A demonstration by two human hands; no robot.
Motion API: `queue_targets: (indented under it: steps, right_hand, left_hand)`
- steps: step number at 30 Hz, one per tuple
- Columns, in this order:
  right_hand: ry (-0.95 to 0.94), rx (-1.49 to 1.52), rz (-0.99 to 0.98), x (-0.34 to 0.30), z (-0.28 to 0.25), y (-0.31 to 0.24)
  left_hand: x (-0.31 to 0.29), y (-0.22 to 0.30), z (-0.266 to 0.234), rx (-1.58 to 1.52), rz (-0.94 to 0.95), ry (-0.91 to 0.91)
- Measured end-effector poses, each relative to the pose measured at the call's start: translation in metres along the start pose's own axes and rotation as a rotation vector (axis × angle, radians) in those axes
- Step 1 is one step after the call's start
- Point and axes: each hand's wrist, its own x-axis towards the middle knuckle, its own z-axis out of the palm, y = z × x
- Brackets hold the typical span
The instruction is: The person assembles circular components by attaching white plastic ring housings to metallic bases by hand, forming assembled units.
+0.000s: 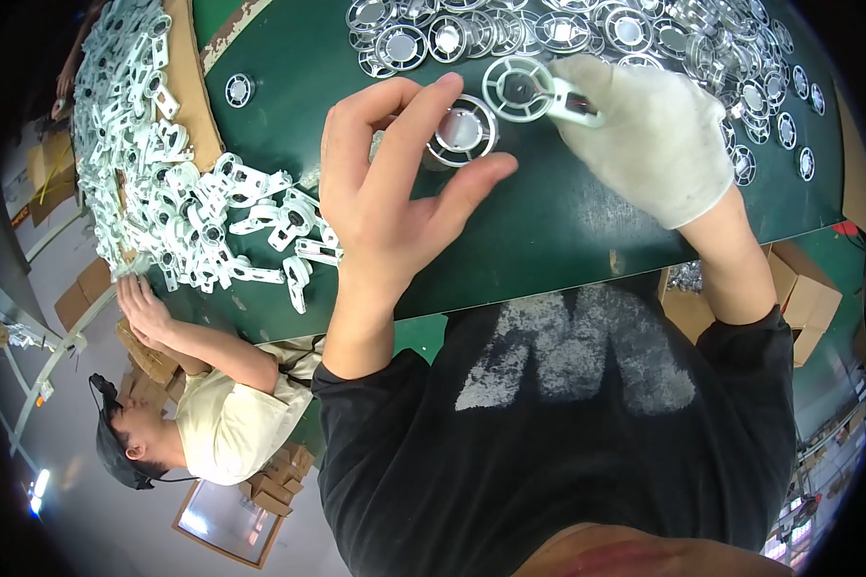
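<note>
My bare left hand [394,183] is curled around a silver spoked disc [464,132], which shows between the index finger and thumb. The index finger covers the disc's left edge. My right hand [645,144], in a white glove, grips a pale green plastic piece [519,89] by its short handle. The piece has a round spoked ring at its end, facing left, just beside the silver disc. Both hands are over the dark green table [539,221]. The gloved fingertips are partly hidden.
Many silver discs [558,34] lie heaped along the far side and right. At left, pale green pieces [202,221] form a large pile beside a cardboard strip [202,96]. One disc [240,90] lies alone. A co-worker [221,413] sits at the left. Cardboard boxes [803,288] stand below right.
</note>
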Motion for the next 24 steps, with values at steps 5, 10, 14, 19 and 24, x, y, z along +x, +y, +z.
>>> queue_targets:
  steps: [5, 10, 14, 19, 24]
  right_hand:
    - [0.010, -0.022, -0.184, -0.007, 0.007, -0.005]
    - [0.042, 0.033, -0.239, -0.007, 0.011, -0.005]
    - [0.090, 0.125, -0.299, -0.011, 0.013, -0.002]
    - [-0.058, 0.204, -0.202, -0.012, 0.001, -0.008]
    - [-0.537, 0.717, -0.050, -0.002, -0.024, -0.007]
  left_hand:
    - [-0.001, 0.007, 0.015, 0.018, 0.019, -0.004]
    - [-0.005, 0.000, 0.022, -0.098, 0.009, 0.025]
    - [-0.006, 0.009, 0.022, -0.088, -0.035, 0.012]
    - [-0.003, 0.007, 0.020, -0.123, 0.071, 0.059]
    - [-0.004, 0.015, 0.009, -0.149, 0.123, 0.032]
